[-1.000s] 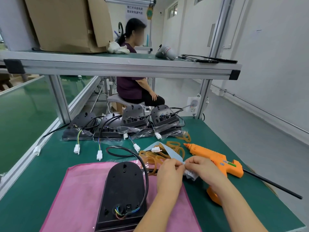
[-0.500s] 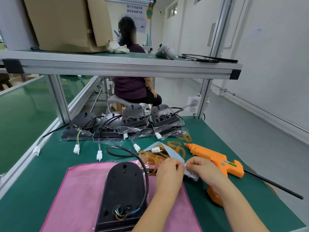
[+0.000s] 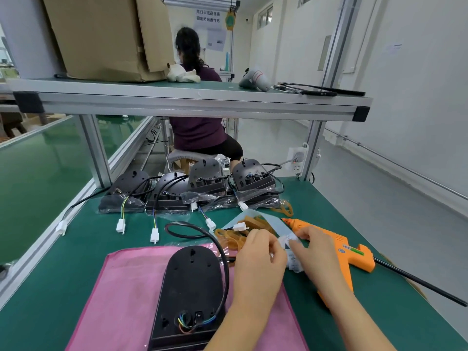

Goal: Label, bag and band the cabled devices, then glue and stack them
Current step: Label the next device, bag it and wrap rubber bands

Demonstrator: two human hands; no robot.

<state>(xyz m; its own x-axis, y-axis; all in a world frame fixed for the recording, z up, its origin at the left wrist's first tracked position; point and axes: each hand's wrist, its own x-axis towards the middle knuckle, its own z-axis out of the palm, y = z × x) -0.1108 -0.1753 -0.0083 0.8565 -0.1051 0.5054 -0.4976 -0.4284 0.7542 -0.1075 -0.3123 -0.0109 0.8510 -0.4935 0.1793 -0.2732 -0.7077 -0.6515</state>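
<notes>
A black cabled device [image 3: 190, 290] lies flat on a pink cloth [image 3: 126, 295], its cable looping up and round its right side. Just right of it my left hand [image 3: 258, 264] and my right hand [image 3: 316, 252] meet over a strip of white labels [image 3: 291, 252]. Both pinch the strip, which runs back as pale blue backing paper [image 3: 273, 221]. Tan rubber bands [image 3: 233, 239] lie in a heap behind my left hand. An orange glue gun [image 3: 349, 252] lies under my right wrist. Several bagged devices [image 3: 202, 188] stand in a row at the back.
A metal shelf [image 3: 192, 102] crosses overhead on posts, with a cardboard box [image 3: 106, 39] on it. The glue gun's black cord [image 3: 417, 282] runs off right. A person sits on a stool [image 3: 187, 155] beyond the bench. The table's right edge is close.
My hands have drawn slightly apart along the label strip, showing more of the white labels between them. The person behind has turned away.
</notes>
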